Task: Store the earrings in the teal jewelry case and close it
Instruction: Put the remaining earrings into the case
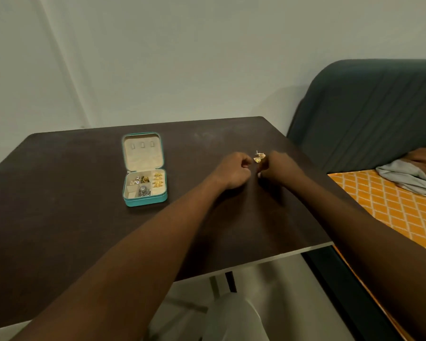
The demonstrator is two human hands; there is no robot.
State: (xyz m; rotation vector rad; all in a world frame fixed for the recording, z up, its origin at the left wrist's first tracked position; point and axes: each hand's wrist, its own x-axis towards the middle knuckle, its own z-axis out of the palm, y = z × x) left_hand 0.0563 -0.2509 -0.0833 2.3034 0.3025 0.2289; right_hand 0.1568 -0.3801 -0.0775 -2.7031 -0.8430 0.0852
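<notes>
Just right of frame centre, a gold earring (259, 158) is pinched by the right hand (278, 168). The left hand (234, 171) is curled beside it, and whether it holds anything cannot be told. The teal jewelry case (145, 200) is laid open left of centre on the dark table (59, 193).

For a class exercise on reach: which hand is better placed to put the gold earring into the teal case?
Probably right: the right hand seems to pinch the gold earring; the left hand, though nearer the teal case, needs a handover.

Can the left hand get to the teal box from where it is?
Probably yes. The left hand is to the right of the open teal jewelry case, with only bare table between them. It is curled beside the gold earring, so it may be busy.
</notes>
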